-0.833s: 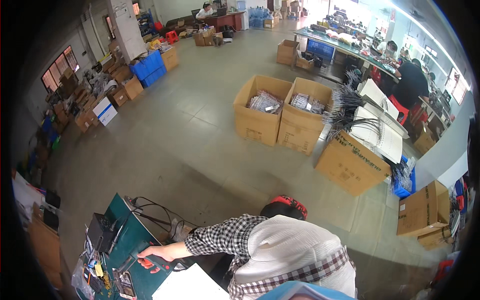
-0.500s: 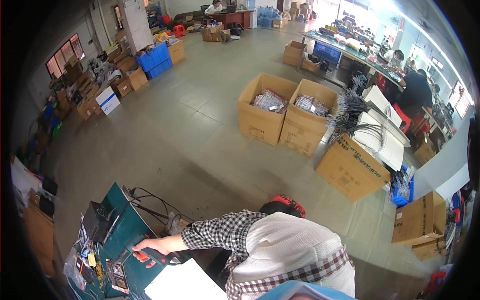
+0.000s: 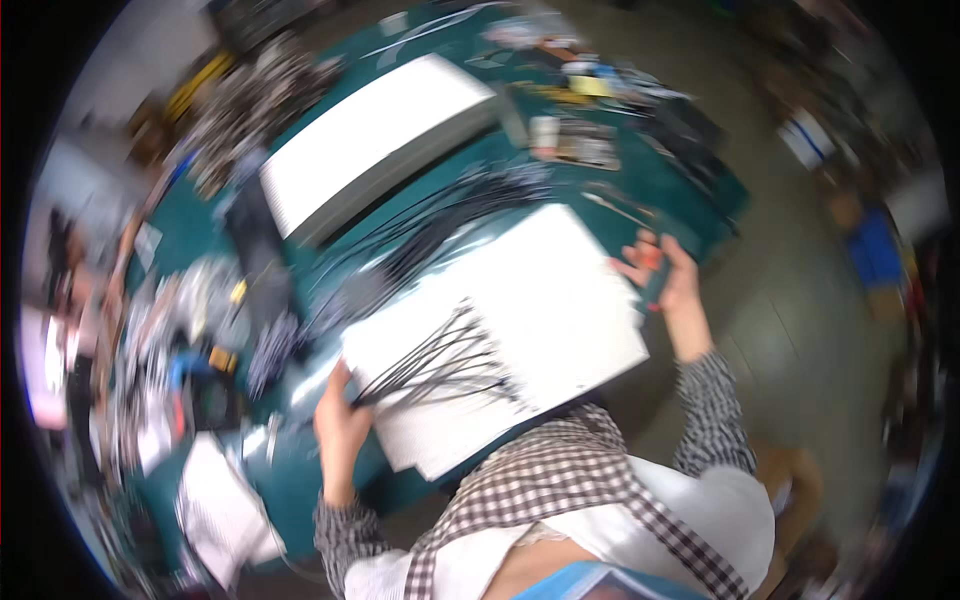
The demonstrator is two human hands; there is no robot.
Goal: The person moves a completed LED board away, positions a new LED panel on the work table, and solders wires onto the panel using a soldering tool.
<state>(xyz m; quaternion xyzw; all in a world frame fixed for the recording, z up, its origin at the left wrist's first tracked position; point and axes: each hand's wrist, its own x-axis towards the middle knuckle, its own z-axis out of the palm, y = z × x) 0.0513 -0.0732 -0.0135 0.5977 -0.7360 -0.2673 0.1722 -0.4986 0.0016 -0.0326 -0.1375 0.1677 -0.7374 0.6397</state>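
A white stack of flat boards or sheets (image 3: 560, 310) lies in front of me near the table's edge. Thin black wires (image 3: 440, 355) fan out across its left part, their gathered ends beside my left thumb. My left hand (image 3: 342, 425) closes on those ends at the stack's left edge; blur hides the exact grip. By the stack's right corner, my right hand (image 3: 680, 285) grips a dark green gun-shaped hand tool (image 3: 658, 283) with a red part. Its thin tip seems to point away from me. Beyond the stack lies a bundle of dark wires (image 3: 430, 235).
A tall white stack (image 3: 390, 130) stands farther back on the green table (image 3: 330, 262). A black box (image 3: 680, 135) and a yellow item (image 3: 590, 86) are at the far right. Bagged grey items (image 3: 215, 290) and a white sheet (image 3: 225, 510) lie left.
The view has swung from the room floor to the table. My left hand has come into view at the wires. My right hand still holds the gun-shaped tool.
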